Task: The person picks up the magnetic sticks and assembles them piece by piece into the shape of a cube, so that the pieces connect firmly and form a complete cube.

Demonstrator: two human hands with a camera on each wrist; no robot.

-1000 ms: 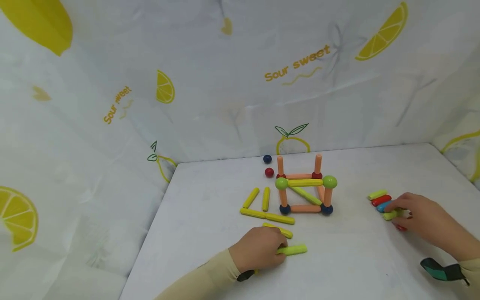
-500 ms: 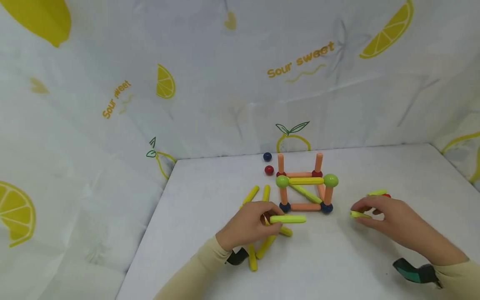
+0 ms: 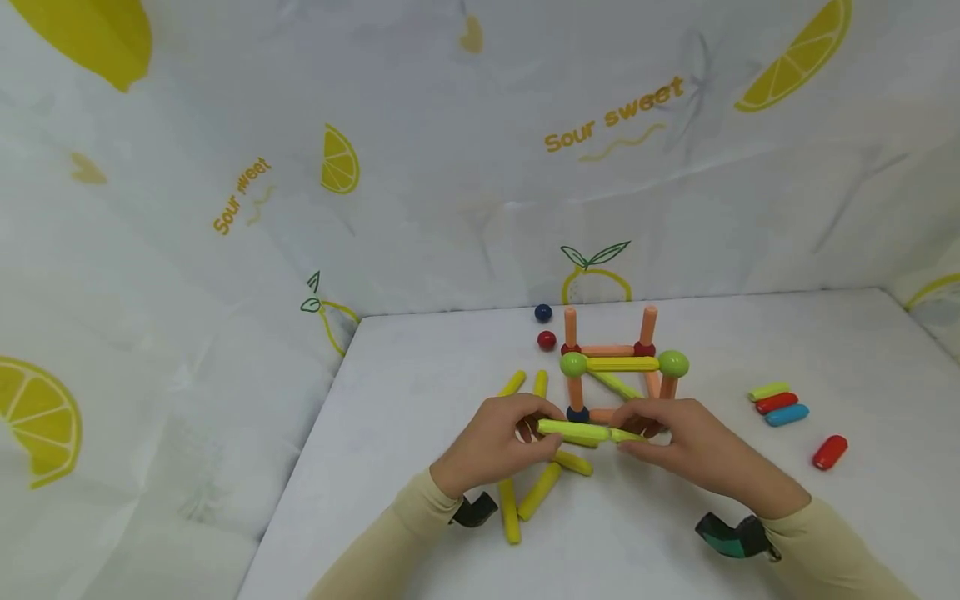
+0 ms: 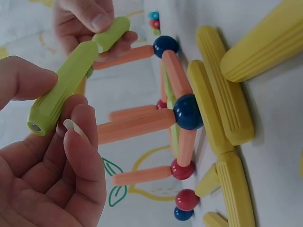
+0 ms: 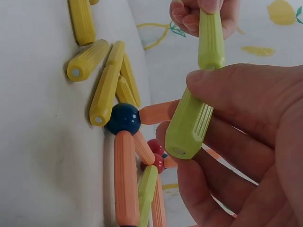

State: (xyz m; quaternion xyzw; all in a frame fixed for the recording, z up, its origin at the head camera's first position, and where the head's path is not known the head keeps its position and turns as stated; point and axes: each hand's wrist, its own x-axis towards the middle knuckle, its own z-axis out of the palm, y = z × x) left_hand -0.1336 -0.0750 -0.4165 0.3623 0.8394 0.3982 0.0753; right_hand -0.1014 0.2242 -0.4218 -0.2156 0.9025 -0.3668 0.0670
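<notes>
My left hand pinches a long green stick between thumb and curled fingers; my right hand pinches a short green stick the same way. The two sticks meet end to end in one line, held off the table just in front of the stick frame. Left wrist view shows the same joint, long green stick nearer, short one beyond.

Landmark is the stick frame: orange rods, green, dark blue and red balls, a yellow bar across its top front, standing on the white table. Left of the frame lie loose yellow sticks, some flat near my left wrist, two angled right beside the frame. Behind the frame on its left sit a blue ball and a red ball, apart from it. Right of the frame, well apart: three short pieces side by side, green, red, blue, and a lone red piece nearer me.

White cloth printed with lemon slices and "Sour sweet" hangs behind the frame and on both sides, walling in the table. Beige sleeves on both arms, dark straps at both wrists.
</notes>
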